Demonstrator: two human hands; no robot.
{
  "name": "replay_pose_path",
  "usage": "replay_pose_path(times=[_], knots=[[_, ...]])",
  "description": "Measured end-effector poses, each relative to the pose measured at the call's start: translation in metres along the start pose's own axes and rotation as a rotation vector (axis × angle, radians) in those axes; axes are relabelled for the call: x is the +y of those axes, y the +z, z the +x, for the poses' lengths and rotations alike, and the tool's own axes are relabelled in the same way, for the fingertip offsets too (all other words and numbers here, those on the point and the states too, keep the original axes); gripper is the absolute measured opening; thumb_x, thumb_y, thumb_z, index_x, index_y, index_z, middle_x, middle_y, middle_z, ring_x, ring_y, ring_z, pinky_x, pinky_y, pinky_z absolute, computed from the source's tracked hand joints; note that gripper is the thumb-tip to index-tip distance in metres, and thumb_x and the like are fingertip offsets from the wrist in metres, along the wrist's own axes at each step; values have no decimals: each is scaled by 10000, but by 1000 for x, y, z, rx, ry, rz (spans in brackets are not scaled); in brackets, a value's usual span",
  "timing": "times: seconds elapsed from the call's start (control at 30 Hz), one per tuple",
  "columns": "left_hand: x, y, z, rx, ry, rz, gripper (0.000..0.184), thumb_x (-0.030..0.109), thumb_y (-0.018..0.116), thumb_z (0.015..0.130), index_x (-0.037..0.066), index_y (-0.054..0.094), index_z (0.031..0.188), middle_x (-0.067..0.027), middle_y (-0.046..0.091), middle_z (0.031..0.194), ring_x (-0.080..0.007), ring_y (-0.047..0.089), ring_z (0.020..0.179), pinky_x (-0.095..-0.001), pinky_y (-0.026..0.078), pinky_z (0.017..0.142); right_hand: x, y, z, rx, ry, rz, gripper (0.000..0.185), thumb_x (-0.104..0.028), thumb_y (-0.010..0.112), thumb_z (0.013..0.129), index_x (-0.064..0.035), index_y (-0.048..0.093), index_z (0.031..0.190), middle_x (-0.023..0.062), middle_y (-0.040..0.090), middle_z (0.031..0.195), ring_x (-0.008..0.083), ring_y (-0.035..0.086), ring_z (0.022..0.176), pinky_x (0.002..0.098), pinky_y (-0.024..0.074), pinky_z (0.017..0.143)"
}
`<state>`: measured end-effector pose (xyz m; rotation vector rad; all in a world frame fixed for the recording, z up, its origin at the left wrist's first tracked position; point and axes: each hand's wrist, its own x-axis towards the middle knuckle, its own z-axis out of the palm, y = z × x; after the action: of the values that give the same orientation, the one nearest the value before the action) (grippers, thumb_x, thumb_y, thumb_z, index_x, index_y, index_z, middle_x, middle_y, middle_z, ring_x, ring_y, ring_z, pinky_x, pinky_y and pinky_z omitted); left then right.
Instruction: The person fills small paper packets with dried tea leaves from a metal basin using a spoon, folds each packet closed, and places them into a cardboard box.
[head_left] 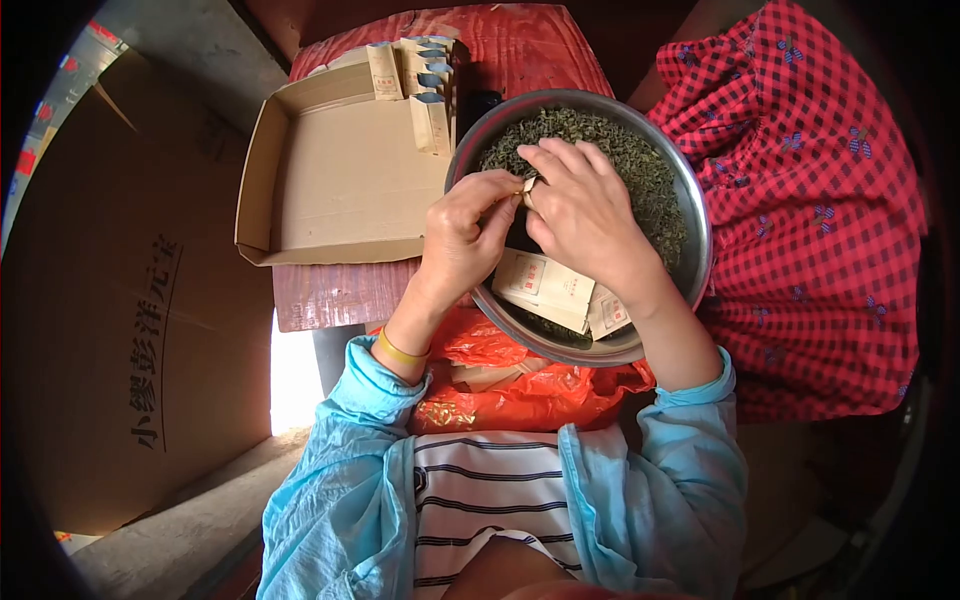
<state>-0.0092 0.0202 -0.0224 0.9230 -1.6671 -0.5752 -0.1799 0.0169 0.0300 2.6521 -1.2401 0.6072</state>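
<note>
Both of my hands meet over a metal basin of dried green leaves. My left hand is closed, thumb and forefinger pinching the edge of a small paper packet. My right hand curls round the same packet from the other side, hiding most of it. Below the hands, flat tan paper packets with red print lie across the basin's near side. Another printed packet rests beside them, partly under my right wrist.
Left of the basin, a shallow cardboard tray has several upright packets along its right side. A red plastic bag sits before my lap. Red checked cloth hangs at right; a large cardboard box stands left.
</note>
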Motion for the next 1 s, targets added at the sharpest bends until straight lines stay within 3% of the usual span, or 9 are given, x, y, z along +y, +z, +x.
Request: replay_pose_path(times=[0.13,0.2,0.5,0.6,0.7,0.73,0.8,0.93,1.0], knots=[[-1,-2,2,-46,-55,7,115,-15,673,908,-43,694,1018,-105,700,1056,-172,686,893,-276,578,711,8,-3,1,27,-4,55,152,-128,712,761,-12,674,851,131,596,1316,308,529,1258,464,400,1071],[-4,-1,1,4,-234,-147,112,20,664,933,-40,693,1023,-87,705,1042,-140,679,884,-265,580,714,10,-9,3,122,-3,111,185,-164,733,781,-39,681,908,134,595,1320,318,540,1245,462,418,1047],[-10,0,4,15,-198,-176,149,73,676,945,-36,702,1043,-51,704,982,-89,634,787,-233,540,701,15,-7,2,57,-26,74,236,-123,736,781,-42,668,992,113,628,1269,299,574,1207,446,422,1057],[-1,-8,15,84,-241,-335,111,51,664,932,-32,706,993,-62,725,915,-119,669,867,-270,538,763,21,-9,6,323,61,347,452,-194,747,828,-67,605,1239,122,643,1251,314,641,1104,410,510,943],[3,-27,38,112,-344,-300,141,67,678,931,-19,722,1033,-27,717,918,-59,630,810,-210,514,720,20,-12,7,260,254,659,503,-215,742,854,-53,568,1297,135,646,1239,288,656,1105,392,513,939],[-5,-28,44,139,-258,-321,143,81,687,929,-3,726,1037,-7,713,909,-45,621,787,-197,507,693,21,-12,8,266,253,660,503,-215,742,854,-53,568,1297,135,646,1239,288,656,1105,392,513,939],[1,-35,56,97,-331,-390,144,89,692,927,-3,722,1034,-4,711,908,-49,621,796,-200,508,695,20,-10,8,65,376,860,542,-161,734,891,-10,523,1367,147,628,1280,218,634,1147,343,497,981],[4,-37,68,-114,-465,-496,174,130,704,924,-12,700,1023,-16,696,894,-87,635,819,-222,524,695,28,9,7,161,265,896,447,-183,726,911,10,571,1283,138,660,1191,198,658,1070,331,521,913],[4,-32,69,-237,-514,-501,202,139,698,929,-17,685,1057,-28,693,922,-99,641,832,-230,528,693,35,14,3,-19,404,833,367,-219,729,917,19,614,1172,93,701,1020,177,688,919,334,549,796]])
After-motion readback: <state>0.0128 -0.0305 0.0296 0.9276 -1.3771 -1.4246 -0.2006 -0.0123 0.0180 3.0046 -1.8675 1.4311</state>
